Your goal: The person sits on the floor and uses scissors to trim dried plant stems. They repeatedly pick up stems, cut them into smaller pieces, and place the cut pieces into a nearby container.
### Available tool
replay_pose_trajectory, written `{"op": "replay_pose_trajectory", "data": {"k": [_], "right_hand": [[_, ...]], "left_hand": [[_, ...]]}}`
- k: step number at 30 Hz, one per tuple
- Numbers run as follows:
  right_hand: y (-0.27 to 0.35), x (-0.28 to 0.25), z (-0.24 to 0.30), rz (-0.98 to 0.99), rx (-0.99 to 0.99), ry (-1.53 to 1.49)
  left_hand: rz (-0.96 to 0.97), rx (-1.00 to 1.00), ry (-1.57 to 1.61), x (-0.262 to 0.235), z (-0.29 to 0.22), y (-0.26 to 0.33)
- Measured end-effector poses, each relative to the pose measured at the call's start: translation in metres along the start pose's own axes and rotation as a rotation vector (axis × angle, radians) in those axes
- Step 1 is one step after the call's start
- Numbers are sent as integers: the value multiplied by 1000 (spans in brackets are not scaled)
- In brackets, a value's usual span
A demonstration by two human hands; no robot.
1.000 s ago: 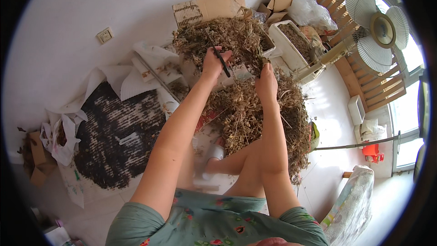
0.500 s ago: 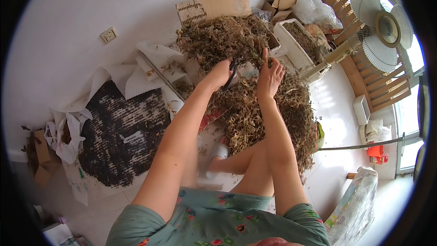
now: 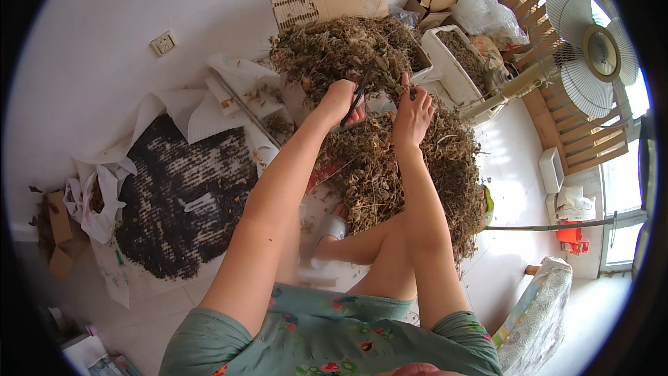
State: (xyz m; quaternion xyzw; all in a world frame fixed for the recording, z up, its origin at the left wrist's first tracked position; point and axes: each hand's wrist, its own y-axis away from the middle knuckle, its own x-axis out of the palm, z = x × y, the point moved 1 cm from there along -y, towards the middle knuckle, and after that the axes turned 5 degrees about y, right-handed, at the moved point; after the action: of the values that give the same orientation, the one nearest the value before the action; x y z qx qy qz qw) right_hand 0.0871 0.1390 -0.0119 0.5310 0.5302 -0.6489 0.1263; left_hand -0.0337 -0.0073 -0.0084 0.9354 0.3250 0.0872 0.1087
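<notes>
My left hand (image 3: 339,103) grips black scissors (image 3: 357,101), whose blades point up toward a heap of dried plants (image 3: 334,45) on the far side. To its right, my right hand (image 3: 412,120) has its fingers bent at the edge of that heap, around some dry stems; one finger points upward, and the exact grip is partly hidden. A second pile of dried plants (image 3: 379,191) lies closer to me, beneath my right forearm. Brown, brittle leaves and stems make up both piles.
Dark crumbly material (image 3: 188,195) covers a sheet on the left. A cardboard piece (image 3: 330,1) stands behind the far heap. A white trough of soil (image 3: 459,63), a standing fan (image 3: 588,49) and a wooden slatted rack (image 3: 581,122) are on the right. A white bag (image 3: 104,212) sits far left.
The scissors have turned slightly, and my left hand has shifted a little up and rotated. My right hand stays almost in place. The whole view has tilted slightly.
</notes>
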Motion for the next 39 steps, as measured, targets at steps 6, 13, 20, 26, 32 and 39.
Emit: {"op": "replay_pose_trajectory", "data": {"k": [6,13,20,26,32,39], "right_hand": [[-2,-5,-12,58,93,-19],[-7,-2,-40,45,238,-159],[-3,-17,-22,122,13,-306],[-7,-13,-27,125,-58,-189],[-9,-7,-30,144,-26,-150],[-4,19,-42,232,93,-329]], "left_hand": [[-79,99,211,-8,-3,-2],[64,113,-334,6,0,-2],[46,13,-41,16,12,-21],[111,58,63,14,12,-14],[-50,47,-180,18,1,-8],[-123,215,-510,24,5,-18]]}}
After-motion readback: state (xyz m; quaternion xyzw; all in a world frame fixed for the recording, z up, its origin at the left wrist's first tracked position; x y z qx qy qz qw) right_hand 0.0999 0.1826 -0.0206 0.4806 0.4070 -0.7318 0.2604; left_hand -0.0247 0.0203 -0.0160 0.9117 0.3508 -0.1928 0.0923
